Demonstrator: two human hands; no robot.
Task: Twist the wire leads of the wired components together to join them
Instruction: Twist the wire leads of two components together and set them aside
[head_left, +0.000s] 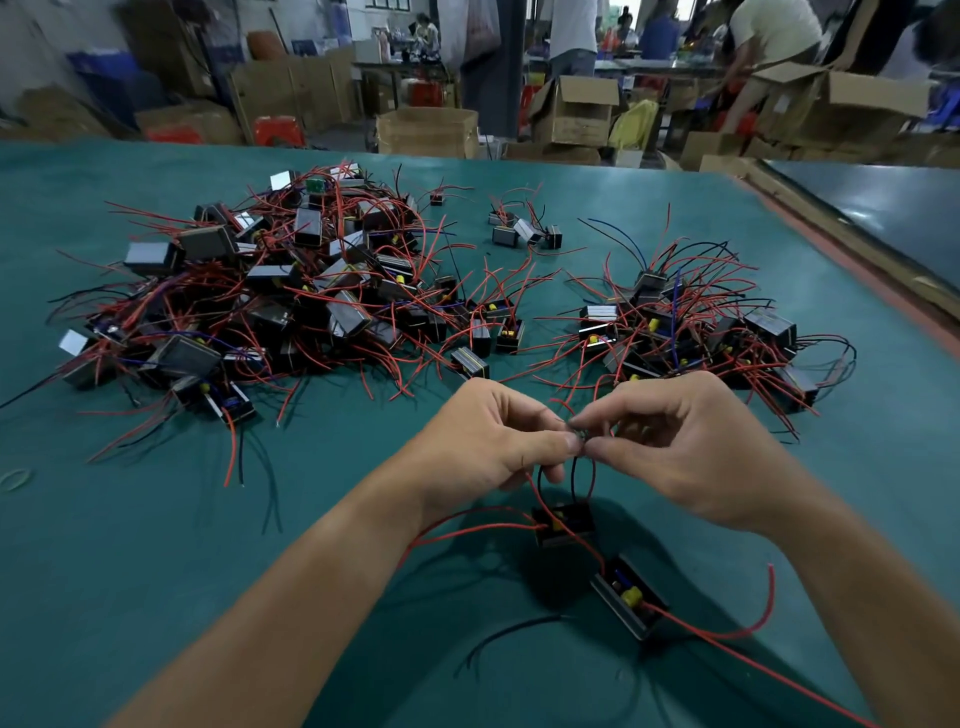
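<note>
Two small black wired components hang below my hands, one (563, 524) just under them and a second (627, 596) lower right with a yellow part on it. Their red and black wire leads (577, 470) rise to a point between my fingertips. My left hand (488, 434) pinches the lead ends from the left with thumb and forefinger. My right hand (680, 441) pinches the same spot from the right, fingertips nearly touching the left ones. The joint itself is mostly hidden by my fingers.
On the green table mat (156, 519), a big heap of black components with red wires (260, 296) lies at the left, a smaller heap (691, 327) at the right, a few units (524, 228) farther back. Cardboard boxes and people stand beyond the table's far edge.
</note>
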